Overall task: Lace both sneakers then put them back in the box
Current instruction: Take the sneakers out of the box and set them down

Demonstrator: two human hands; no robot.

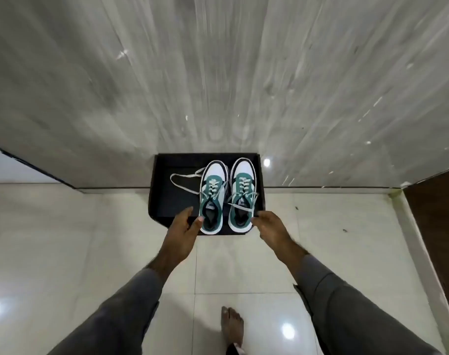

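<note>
Reaching for both green-and-white sneakers (pixel 228 196) in the black shoebox (pixel 167 201), left hand (pixel 183 226) at seven o'clock, right hand (pixel 269 224) at five; fingers loosely curled, holding nothing. Judging lacing pending; lifting out coming next.

Left hand (pixel 183 228): extended forward, fingers loosely spread, thumb out. Right hand (pixel 270 224): extended forward, fingers curled downward. Both forearms grey-sleeved.

Glossy stone, matt box

The floor tiles (pixel 243 267) are smooth and glossy, mirroring lamp glare; the wall (pixel 218 73) looks like polished veined marble. The black box (pixel 164 198) is matt, and the sleeves (pixel 121 311) are soft grey cloth.
</note>
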